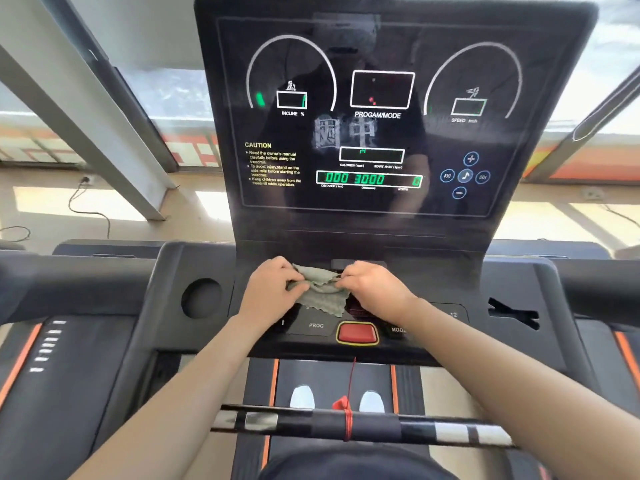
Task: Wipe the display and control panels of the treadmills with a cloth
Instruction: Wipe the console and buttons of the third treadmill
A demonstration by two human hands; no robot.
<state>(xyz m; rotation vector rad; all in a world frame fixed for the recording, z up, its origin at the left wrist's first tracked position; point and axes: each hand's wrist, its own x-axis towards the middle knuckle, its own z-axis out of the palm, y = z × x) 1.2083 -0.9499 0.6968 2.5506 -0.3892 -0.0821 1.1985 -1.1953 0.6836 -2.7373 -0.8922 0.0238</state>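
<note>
A grey-green cloth lies bunched on the treadmill's control panel, just above the red stop button. My left hand grips its left side and my right hand pinches its right side. Both hands rest low on the panel, close together. The large black display rises behind them, lit with green digits and white dial markings. The cloth hides part of the panel's buttons.
A round cup holder sits left of the panel. A black handlebar with a red safety cord crosses below my arms. Neighbouring treadmill consoles stand at both sides. Slanted grey beams and windows are behind the display.
</note>
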